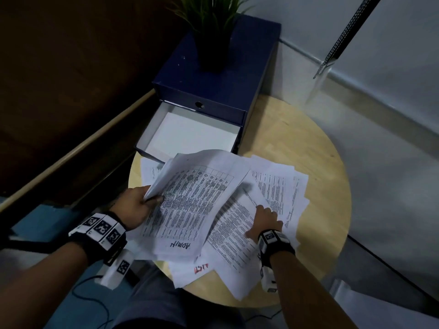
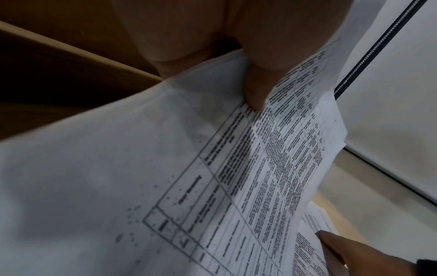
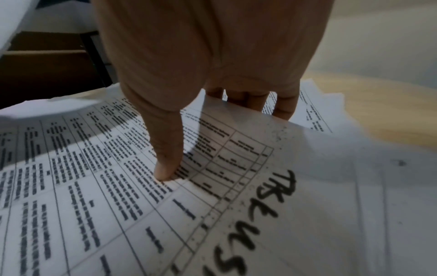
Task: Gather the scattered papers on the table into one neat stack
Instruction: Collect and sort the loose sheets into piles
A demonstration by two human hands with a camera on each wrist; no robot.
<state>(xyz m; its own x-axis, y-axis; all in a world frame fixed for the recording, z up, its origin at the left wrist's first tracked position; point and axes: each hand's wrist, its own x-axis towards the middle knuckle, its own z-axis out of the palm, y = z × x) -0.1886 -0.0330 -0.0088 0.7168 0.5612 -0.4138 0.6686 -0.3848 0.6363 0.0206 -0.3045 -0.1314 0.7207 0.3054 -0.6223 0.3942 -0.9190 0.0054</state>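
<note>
White papers [image 1: 190, 198] pinched in the left hand [image 1: 135, 207] grip; right hand [image 1: 263, 222] pinches a sheet [image 1: 235, 236]

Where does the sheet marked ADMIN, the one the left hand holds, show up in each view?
Head: ADMIN sheet left of centre, its left edge pinched by the left hand.
Left wrist: fills the frame, thumb on it.
Right wrist: cannot tell it apart.
Shared landmark: round wooden table.

The head view looks down from above on the round table [image 1: 308, 143] and both hands. The left wrist view sits very near the left hand [image 2: 236, 37], looking along its fingers. The right wrist view does the same. All three views share the papers [image 1: 190, 198].
</note>
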